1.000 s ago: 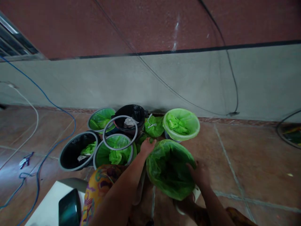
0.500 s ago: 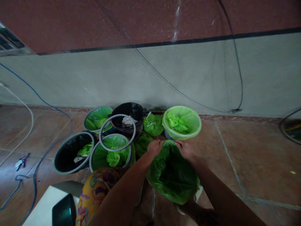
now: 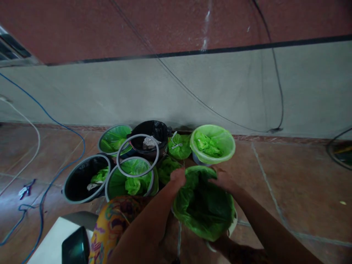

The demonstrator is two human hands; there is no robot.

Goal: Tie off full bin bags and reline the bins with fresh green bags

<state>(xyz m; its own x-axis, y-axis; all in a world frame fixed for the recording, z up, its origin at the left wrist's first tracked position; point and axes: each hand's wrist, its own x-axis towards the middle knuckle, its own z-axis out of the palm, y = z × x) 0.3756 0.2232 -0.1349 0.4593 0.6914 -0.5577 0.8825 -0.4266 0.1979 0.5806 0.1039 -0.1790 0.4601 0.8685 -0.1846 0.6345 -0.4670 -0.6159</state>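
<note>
A bin lined with a green plastic bag [image 3: 200,227] stands between my legs, its wide mouth facing up and its inside dark. The liner is folded out over the rim, and only a bit of the pale bin shows at the right. My left hand [image 3: 178,177] grips the liner at the far left of the rim, fingers mostly hidden. At the far right of the rim my right hand [image 3: 223,179] holds the edge, with its thumb side reaching inside the mouth. Just beyond stands another bin with a light green liner [image 3: 231,148].
Left of my hands are several lined bins, including a black one [image 3: 75,179] and a green-lined one [image 3: 111,187] with a loose grey ring [image 3: 119,161] on it. A tied green bag [image 3: 180,148] sits by the wall [image 3: 137,88]. A blue cable [image 3: 62,167] and keys [image 3: 26,190] lie left.
My hands have moved apart along the far rim, left hand left and right hand right. The liner's far edge, bunched between them before, is now spread wider.
</note>
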